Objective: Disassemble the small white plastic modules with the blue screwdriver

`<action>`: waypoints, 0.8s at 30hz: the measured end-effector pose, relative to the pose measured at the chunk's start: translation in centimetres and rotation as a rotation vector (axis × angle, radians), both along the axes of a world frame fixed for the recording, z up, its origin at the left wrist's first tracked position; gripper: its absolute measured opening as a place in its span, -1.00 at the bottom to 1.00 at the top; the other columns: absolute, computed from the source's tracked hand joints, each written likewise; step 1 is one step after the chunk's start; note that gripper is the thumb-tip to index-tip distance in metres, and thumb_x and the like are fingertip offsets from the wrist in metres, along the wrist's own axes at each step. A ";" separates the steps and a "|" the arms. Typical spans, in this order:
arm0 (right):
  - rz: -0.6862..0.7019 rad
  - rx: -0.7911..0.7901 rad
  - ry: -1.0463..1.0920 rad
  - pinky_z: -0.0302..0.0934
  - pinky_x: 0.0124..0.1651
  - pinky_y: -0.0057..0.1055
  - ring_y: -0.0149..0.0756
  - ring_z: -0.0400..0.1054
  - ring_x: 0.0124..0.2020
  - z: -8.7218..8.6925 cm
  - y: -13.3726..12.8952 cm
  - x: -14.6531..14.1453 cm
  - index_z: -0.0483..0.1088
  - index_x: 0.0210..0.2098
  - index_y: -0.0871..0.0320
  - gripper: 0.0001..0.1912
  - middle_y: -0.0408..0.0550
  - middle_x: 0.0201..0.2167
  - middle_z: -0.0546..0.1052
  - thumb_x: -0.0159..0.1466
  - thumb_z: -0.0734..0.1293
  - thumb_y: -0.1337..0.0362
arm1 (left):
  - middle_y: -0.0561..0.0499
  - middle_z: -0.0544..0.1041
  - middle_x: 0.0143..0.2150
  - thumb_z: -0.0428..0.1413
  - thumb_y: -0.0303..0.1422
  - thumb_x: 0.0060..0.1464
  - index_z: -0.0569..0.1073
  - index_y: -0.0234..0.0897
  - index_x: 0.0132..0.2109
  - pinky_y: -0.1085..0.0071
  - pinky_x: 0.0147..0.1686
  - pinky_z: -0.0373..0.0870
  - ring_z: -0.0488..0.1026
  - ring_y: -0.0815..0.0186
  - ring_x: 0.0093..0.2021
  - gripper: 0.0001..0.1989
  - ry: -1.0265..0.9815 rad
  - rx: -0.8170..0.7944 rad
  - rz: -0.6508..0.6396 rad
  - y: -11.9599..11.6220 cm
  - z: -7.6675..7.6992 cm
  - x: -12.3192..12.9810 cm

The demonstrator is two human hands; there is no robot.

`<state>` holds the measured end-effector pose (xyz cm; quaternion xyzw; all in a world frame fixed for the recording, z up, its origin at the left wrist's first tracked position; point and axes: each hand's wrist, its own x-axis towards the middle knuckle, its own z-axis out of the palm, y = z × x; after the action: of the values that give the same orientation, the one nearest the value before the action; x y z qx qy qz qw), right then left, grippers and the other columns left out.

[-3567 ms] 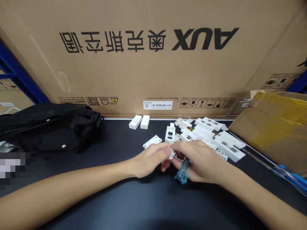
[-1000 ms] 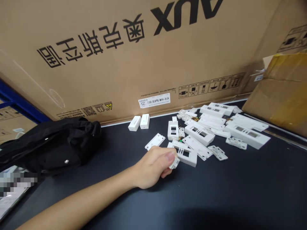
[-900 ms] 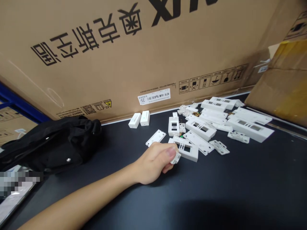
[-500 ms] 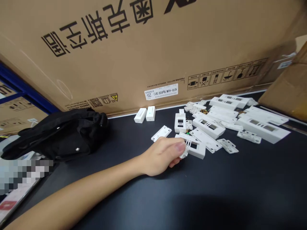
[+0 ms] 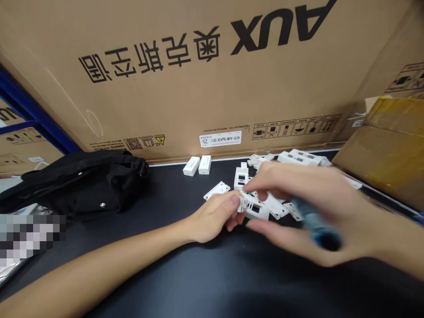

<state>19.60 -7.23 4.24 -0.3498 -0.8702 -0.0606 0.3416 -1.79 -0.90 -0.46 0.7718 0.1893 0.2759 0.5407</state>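
My left hand is closed on a small white plastic piece, pinched near the thumb tip. The fingers hide part of it. From the right reaches my right hand, blurred by motion, its thumb and forefinger apart close to that piece. A translucent blue tool handle is held in this hand across the palm; its working end does not show. Just beyond the hands lie a white plastic housing with a rectangular window, a smaller white housing and a flat white plate.
Two white boxes stand side by side before a large carton. A black bag lies at left on the dark table. More white housings are partly behind my right hand. A brown box stands at right.
My right hand has come into view from the right with the blue tool handle. My left hand keeps hold of the white plastic piece. The view has shifted somewhat.
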 end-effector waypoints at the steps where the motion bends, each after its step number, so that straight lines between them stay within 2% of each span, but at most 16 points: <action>1: 0.067 -0.040 -0.042 0.30 -0.30 -0.45 -0.41 0.39 -0.34 1.0 0.8 -0.7 0.41 -0.10 0.13 -0.76 -0.10 -0.26 0.53 0.33 0.33 0.13 | 0.04 0.36 -0.44 -0.28 0.08 0.33 0.31 -0.32 -0.32 0.43 -0.37 0.27 0.29 0.40 -0.46 -0.41 -0.006 0.012 0.005 0.0 -0.1 0.0; 3: 0.162 -0.089 -0.091 0.24 -0.37 -0.45 -0.41 0.38 -0.38 1.6 1.5 -1.7 0.37 -0.07 0.16 -0.80 -0.11 -0.32 0.51 0.33 0.33 0.26 | 0.04 0.35 -0.46 -0.29 0.08 0.33 0.30 -0.31 -0.37 0.44 -0.37 0.28 0.29 0.41 -0.47 -0.40 0.003 0.040 -0.006 0.1 -0.2 -0.2; 7: 0.132 -0.078 -0.009 0.19 -0.39 -0.47 -0.43 0.33 -0.44 -0.3 1.1 -2.0 0.28 0.02 0.14 -0.72 -0.16 -0.36 0.46 0.33 0.32 0.34 | 0.07 0.30 -0.55 -0.36 0.04 0.36 0.30 -0.31 -0.39 0.44 -0.35 0.29 0.30 0.39 -0.48 -0.38 0.034 0.108 -0.033 -0.1 0.1 -0.4; 10: 0.117 -0.160 0.089 0.14 -0.43 -0.48 -0.44 0.25 -0.46 -1.3 0.8 -1.9 0.25 -0.18 0.12 -0.81 -0.18 -0.40 0.35 0.27 0.35 0.37 | 0.07 0.31 -0.52 -0.33 0.01 0.37 0.32 -0.33 -0.34 0.46 -0.37 0.27 0.28 0.40 -0.48 -0.41 0.035 0.148 -0.055 -0.3 0.6 -0.4; 13: 0.216 -0.251 0.134 0.14 -0.40 -0.47 -0.42 0.20 -0.41 -1.3 0.9 -2.1 0.11 -0.36 0.09 -0.72 -0.14 -0.38 0.28 0.21 0.35 0.44 | 0.05 0.34 -0.48 -0.22 0.01 0.35 0.36 -0.34 -0.27 0.48 -0.40 0.26 0.28 0.40 -0.46 -0.47 -0.001 0.240 -0.128 -0.4 0.8 -0.4; 17: 0.331 -0.361 0.200 0.14 -0.40 -0.50 -0.46 0.18 -0.41 -0.7 0.7 -2.3 0.05 -0.39 0.08 -0.61 -0.16 -0.36 0.29 0.17 0.42 0.41 | 0.01 0.42 -0.45 -0.10 -0.02 0.32 0.42 -0.35 -0.22 0.49 -0.38 0.31 0.33 0.39 -0.46 -0.54 -0.024 0.324 -0.216 -0.2 0.6 -0.4; 20: 0.308 -0.406 0.215 0.11 -0.43 -0.51 -0.50 0.17 -0.45 -0.4 0.6 -2.1 0.03 -0.41 0.07 -0.54 -0.20 -0.38 0.35 0.14 0.47 0.37 | -0.05 0.45 -0.40 -0.14 -0.03 0.32 0.41 -0.36 -0.22 0.46 -0.35 0.36 0.37 0.36 -0.43 -0.52 -0.014 0.355 -0.225 -0.2 0.3 -0.4; 24: 0.282 -0.413 0.201 0.07 -0.48 -0.51 -0.53 0.19 -0.48 -0.5 0.7 -1.7 -0.02 -0.44 0.08 -0.51 -0.23 -0.35 0.42 0.13 0.46 0.44 | -0.06 0.43 -0.38 -0.21 -0.09 0.36 0.37 -0.34 -0.25 0.44 -0.31 0.36 0.35 0.35 -0.39 -0.55 0.013 0.374 -0.244 -0.2 0.1 -0.4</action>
<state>17.89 -6.51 3.78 -0.2914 -0.8661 0.2013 0.3526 -2.15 -1.06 -0.31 0.8775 0.0436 0.2340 0.4164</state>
